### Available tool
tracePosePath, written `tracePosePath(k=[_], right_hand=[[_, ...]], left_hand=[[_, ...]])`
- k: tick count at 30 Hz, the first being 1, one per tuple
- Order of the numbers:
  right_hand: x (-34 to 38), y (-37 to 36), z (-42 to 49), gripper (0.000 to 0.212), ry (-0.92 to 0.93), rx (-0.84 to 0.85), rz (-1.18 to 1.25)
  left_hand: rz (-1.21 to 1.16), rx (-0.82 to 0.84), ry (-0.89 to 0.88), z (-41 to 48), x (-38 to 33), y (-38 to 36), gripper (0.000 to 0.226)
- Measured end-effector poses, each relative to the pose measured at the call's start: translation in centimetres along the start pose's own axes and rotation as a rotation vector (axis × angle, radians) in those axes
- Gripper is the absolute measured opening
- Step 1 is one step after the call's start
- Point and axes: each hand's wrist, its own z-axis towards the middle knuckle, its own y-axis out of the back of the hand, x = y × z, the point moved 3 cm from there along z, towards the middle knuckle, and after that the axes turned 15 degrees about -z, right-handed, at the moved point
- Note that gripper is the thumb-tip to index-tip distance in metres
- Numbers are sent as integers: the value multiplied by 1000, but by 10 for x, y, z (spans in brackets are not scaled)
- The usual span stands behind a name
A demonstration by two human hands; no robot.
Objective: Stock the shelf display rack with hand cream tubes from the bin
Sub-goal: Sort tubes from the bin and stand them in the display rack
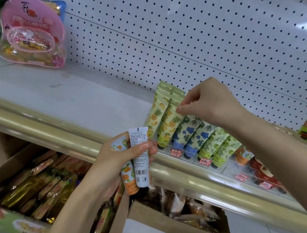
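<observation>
Hand cream tubes sat gripped in the left hand; the right hand pinched a yellow tube by its top, which probably wanted seating straight down in the rack.

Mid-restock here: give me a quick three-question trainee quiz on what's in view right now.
1. True or false: the left hand is empty.
2. The right hand pinches the top of which tube? A blue-flower, B pineapple, C green-leaf.
3. Short answer: in the display rack, which tubes stand immediately right of the blue-flower tubes in the head view?
Key: 1 false, it grips hand cream tubes. 2 B, a pineapple tube. 3 the green-leaf tubes.
</observation>
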Motion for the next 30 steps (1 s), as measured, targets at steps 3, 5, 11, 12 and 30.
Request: tracePosePath(k=[3, 5, 11, 12, 30], right_hand=[[-1, -1, 0, 19, 5, 5, -9], [-1, 0, 0, 17, 10, 10, -5], [-3, 15, -17, 7, 48, -55, 54], [-3, 18, -24, 7, 63, -67, 60], [-61, -18, -142, 18, -7, 354, 467]], left_hand=[[3, 6, 2, 0, 0, -1, 30], [8, 9, 1, -1, 0, -1, 30], [39, 7, -10, -4, 2, -3, 28], [50, 12, -9, -4, 4, -5, 29], [378, 224, 166, -64, 71, -62, 44]])
